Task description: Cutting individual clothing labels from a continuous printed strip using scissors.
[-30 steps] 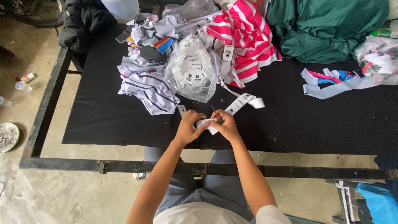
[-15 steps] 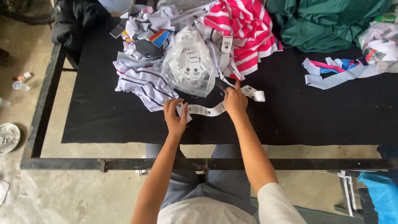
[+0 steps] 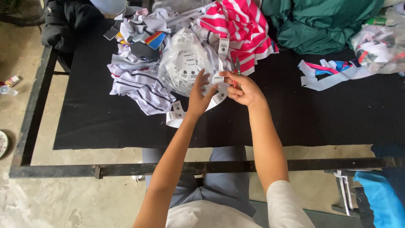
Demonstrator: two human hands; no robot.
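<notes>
1. a long white label strip [image 3: 177, 115], printed with small dark marks, runs from the black table top up into both hands. its loose end lies just below and outward of the left hand [image 3: 198, 96]; the upper part passes under that palm and rises to the right hand [image 3: 244, 88].
2. the left hand is open, fingers spread and raised, palm resting over the strip rather than pinching it.
3. the right hand is closed, pinching the strip's upper end at the fingertips. a pair of scissors [image 3: 234, 67] shows just beyond its knuckles; whether that hand holds them cannot be told.
4. just beyond the left fingertips sits a clear plastic bag of white labels [image 3: 183, 67], resting on a grey striped garment [image 3: 141, 86]. beyond the right hand lies pink and white striped cloth [image 3: 240, 29].
5. compared with half a second ago, the hands have drawn close together and moved up toward the bag; then they were well apart with the strip stretched flat between them. a second ago both were nearer the table's near edge.
</notes>
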